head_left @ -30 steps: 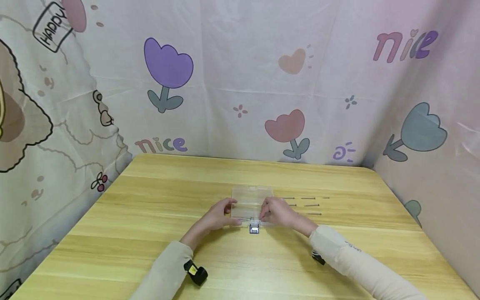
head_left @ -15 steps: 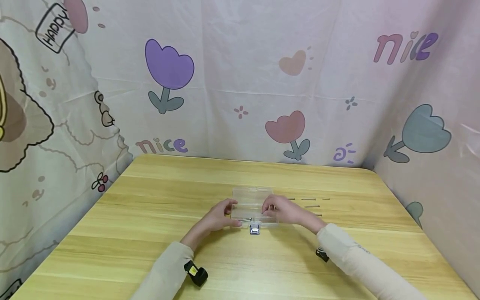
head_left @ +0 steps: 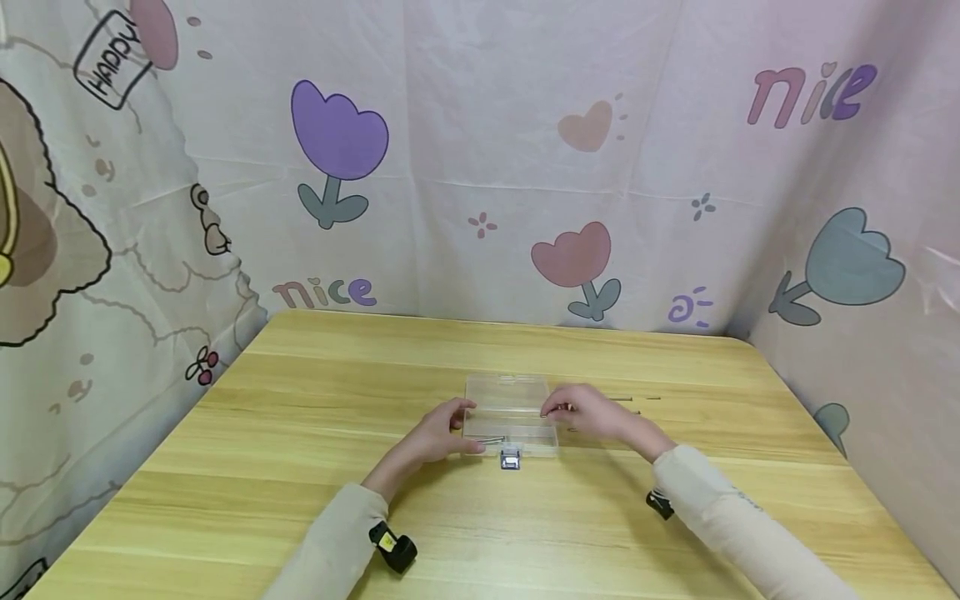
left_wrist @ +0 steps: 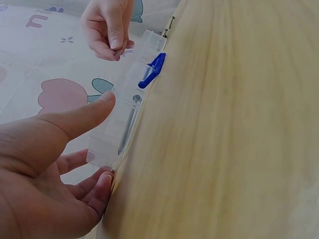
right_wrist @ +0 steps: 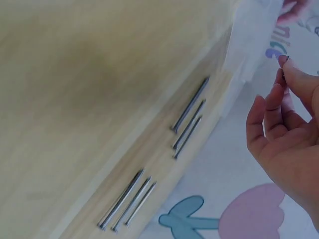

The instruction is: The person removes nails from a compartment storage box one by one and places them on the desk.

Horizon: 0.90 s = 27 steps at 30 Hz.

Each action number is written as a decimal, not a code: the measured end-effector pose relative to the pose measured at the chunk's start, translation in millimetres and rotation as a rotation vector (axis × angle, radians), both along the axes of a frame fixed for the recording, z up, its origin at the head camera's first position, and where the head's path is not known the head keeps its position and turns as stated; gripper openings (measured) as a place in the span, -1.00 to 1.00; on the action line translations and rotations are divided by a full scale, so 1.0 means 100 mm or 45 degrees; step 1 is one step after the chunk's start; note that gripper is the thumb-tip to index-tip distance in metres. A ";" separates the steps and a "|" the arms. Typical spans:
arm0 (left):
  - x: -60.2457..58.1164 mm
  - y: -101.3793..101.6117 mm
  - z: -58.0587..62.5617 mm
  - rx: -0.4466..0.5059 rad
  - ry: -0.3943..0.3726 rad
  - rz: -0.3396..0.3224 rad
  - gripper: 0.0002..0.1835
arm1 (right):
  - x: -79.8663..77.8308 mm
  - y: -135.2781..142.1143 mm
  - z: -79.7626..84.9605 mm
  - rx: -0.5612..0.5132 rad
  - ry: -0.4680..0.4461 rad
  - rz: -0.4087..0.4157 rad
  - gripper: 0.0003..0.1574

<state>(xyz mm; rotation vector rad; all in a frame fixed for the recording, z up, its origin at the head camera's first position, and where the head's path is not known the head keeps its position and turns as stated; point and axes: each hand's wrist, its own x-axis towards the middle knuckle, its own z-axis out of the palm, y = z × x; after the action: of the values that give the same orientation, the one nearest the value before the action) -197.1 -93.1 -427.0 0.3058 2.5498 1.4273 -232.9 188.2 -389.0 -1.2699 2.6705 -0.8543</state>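
Note:
A clear plastic box point(head_left: 528, 433) lies on the table with its lid point(head_left: 506, 392) laid back and its blue latch point(head_left: 511, 460) towards me. At its left end my left hand point(head_left: 435, 433) holds it, thumb on the front corner and fingers by the hinge side. Metal nails point(left_wrist: 127, 132) lie inside the box near that thumb. My right hand point(head_left: 592, 412) is raised over the box's right end. Between its thumb and index finger it pinches a small dark nail point(right_wrist: 287, 58), mostly hidden by the fingertips.
Several nails point(right_wrist: 192, 104) of differing lengths lie in rows on the wooden table point(head_left: 315, 358), right of the box. A single short nail point(head_left: 653, 398) lies farther right. Printed cloth point(head_left: 480, 150) hangs behind the table.
My right hand has lifted from inside the box and moved right and away from me, over the nail rows. The left hand and the box stay put.

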 end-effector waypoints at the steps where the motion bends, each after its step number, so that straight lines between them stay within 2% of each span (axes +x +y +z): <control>1: 0.00 0.00 0.00 0.002 -0.001 0.002 -0.24 | 0.00 0.02 0.01 0.001 0.009 -0.003 -0.88; 5: 0.00 0.00 0.00 -0.002 -0.001 0.007 -0.24 | -0.01 0.13 0.05 0.011 0.034 -0.042 -0.88; 9: 0.00 0.00 -0.01 -0.008 0.005 0.008 -0.24 | -0.02 0.23 0.08 0.021 0.010 -0.119 -0.89; 19: 0.00 0.00 -0.02 0.002 0.002 0.002 -0.25 | -0.12 0.52 0.08 0.041 0.002 -0.266 -0.93; 27: 0.01 -0.01 0.00 0.012 0.006 0.002 -0.26 | -0.19 0.76 0.08 0.058 -0.029 -0.328 -0.94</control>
<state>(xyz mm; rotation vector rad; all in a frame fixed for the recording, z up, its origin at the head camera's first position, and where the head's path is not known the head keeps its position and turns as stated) -196.2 -93.8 -427.4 0.3087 2.5485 1.4416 -252.0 263.8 -380.9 -0.9135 2.8581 -0.8222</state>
